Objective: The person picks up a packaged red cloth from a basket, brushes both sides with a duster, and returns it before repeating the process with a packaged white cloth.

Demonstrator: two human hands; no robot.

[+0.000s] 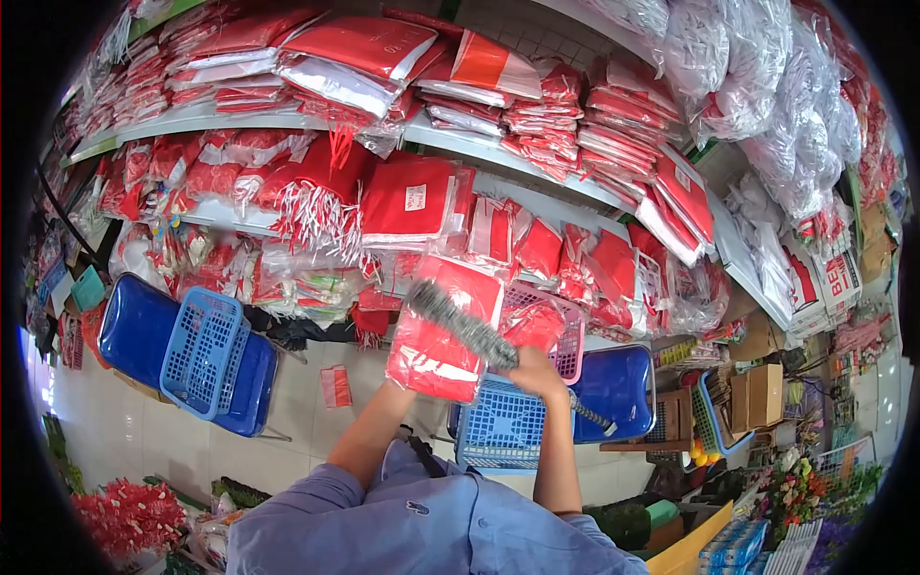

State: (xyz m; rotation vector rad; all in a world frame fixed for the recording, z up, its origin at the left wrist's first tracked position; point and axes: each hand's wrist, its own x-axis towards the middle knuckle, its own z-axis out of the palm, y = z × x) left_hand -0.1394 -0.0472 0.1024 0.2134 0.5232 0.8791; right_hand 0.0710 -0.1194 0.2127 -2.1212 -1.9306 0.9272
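Note:
My left hand (397,391) holds up a flat red packet (436,355) in clear shiny plastic; most of its fingers are hidden behind the packet. My right hand (539,374) is closed round the handle of a grey fluffy duster (458,319). The duster's head slants up to the left and overlaps the packet's face, while its handle end sticks out below right. Under my hands a blue plastic basket (500,422) stands on a blue chair (613,388). Behind the duster is a pink basket (572,340) with a red packet in it.
Shelves (249,117) ahead carry stacked red and white packets. On the left, another blue basket (201,350) rests on a blue chair (134,316). A small red packet (335,386) lies on the tiled floor (259,402). Plastic-wrapped bundles (757,67) hang upper right; cardboard boxes (757,396) stand right.

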